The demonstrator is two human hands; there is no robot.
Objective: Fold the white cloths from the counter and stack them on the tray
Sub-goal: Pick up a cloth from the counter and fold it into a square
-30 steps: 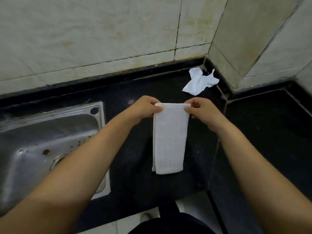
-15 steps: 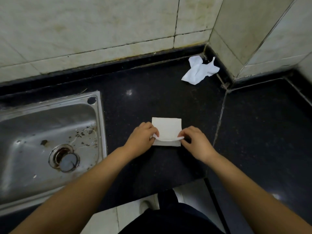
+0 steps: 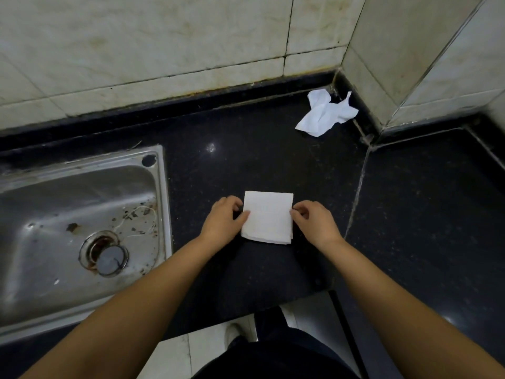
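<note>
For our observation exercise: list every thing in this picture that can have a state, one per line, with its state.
folded cloth: folded square, flat on the counter
crumpled cloth: unfolded, bunched near the corner
left hand: fingers curled, pinching the folded cloth's left edge
right hand: fingers curled, pinching its right edge
sink: dry, specked with debris
drain: stopper in place

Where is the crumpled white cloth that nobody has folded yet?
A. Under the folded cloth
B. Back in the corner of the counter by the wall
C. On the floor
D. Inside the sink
B: the crumpled cloth lies on the dark counter in the far corner beside the tiled wall, away from the folded cloth and the sink.
</note>
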